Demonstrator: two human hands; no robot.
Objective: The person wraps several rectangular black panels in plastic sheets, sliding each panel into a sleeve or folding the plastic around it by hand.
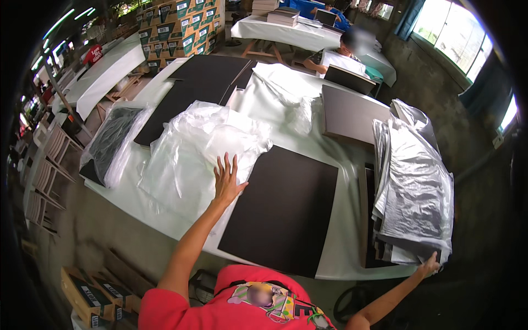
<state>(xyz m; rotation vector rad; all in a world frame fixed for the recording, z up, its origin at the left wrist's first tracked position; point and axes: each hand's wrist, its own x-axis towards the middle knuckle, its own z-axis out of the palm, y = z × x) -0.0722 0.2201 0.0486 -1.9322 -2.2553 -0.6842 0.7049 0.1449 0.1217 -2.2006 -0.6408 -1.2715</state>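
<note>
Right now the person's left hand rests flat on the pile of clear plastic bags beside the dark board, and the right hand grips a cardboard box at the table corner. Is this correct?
Not fully. The head view shows the right hand at the corner of the stack of plastic-wrapped boards, not on a cardboard box. The left hand does rest flat on the pile of clear plastic bags beside the dark board.

Co-worker behind grey boards

I get daylight flooding in from the windows at upper right, blown out to white there. Ceiling tube lights glow at upper left. The clear plastic sheets glare softly. Fisheye bends the bench edges, corners fall black, and shadows stay faint.
</note>
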